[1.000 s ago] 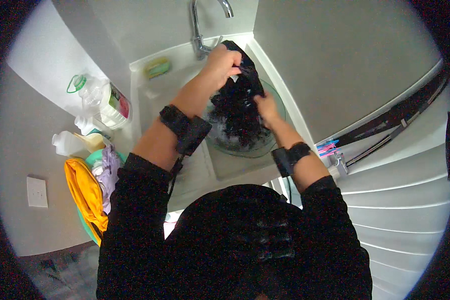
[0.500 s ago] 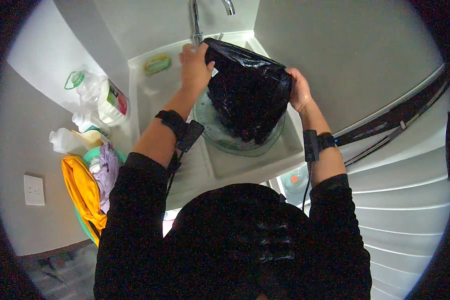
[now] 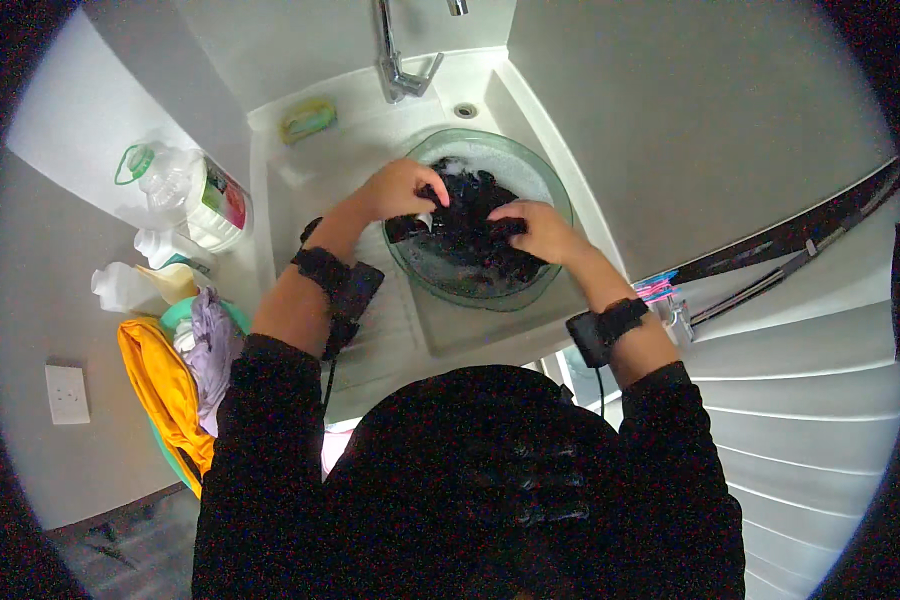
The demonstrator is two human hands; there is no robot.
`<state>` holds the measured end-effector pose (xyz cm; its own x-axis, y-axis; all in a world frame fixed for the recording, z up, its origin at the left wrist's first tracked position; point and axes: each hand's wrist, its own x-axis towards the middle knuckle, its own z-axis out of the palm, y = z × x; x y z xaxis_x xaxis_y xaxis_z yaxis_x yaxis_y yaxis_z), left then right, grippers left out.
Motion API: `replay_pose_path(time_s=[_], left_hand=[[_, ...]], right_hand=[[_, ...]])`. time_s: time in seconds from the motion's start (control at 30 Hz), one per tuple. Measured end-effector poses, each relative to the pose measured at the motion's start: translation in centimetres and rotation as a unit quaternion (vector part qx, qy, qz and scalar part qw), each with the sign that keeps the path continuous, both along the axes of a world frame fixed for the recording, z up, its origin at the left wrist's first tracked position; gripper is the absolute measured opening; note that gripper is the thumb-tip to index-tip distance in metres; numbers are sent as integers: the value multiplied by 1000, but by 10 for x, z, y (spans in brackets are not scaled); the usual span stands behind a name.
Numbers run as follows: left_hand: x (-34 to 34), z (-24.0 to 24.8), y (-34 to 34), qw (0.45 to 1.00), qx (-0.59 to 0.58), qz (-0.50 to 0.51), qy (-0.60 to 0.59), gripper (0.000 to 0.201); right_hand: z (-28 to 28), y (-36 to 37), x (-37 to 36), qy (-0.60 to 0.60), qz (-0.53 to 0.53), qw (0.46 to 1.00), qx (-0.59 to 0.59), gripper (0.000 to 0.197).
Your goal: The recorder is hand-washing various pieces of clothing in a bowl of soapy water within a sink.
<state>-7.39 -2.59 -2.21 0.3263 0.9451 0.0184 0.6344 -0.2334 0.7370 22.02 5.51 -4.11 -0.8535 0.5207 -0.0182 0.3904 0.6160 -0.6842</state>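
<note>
A wet black garment (image 3: 470, 225) lies bunched in a translucent greenish basin (image 3: 485, 302) of sudsy water (image 3: 520, 172). My left hand (image 3: 407, 190) is closed on the garment's left part, where a small white tag shows. On the right, my right hand (image 3: 542, 232) pinches another fold of the same cloth over the basin. Both hands sit low, at about the height of the basin's rim. The garment's lower part lies in the suds, and its exact type cannot be made out.
The basin stands in a white sink (image 3: 350, 150) with a chrome faucet (image 3: 402, 80) and a drain (image 3: 464, 111) behind. A yellow-green soap or sponge (image 3: 308, 120) rests at the back left. Beyond the left edge are a large jug (image 3: 216, 208) and orange cloth (image 3: 160, 390).
Both hands have come down, lowering the garment from a spread-out hold above the basin into the water, where it now bunches. The faucet base and drain have come into sight.
</note>
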Motion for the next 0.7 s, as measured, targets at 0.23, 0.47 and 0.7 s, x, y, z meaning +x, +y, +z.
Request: replay_pose_path(time_s=[0.23, 0.47, 0.7], left_hand=[[57, -51, -4, 958, 73, 123, 250, 99], [63, -91, 7, 925, -95, 69, 362, 96], [62, -99, 16, 893, -91, -2, 441, 72]], right_hand=[[-34, -17, -21, -191, -150, 956, 162, 95], [-67, -23, -34, -295, -74, 945, 123, 107], [-99, -8, -34, -327, -27, 938, 109, 74]])
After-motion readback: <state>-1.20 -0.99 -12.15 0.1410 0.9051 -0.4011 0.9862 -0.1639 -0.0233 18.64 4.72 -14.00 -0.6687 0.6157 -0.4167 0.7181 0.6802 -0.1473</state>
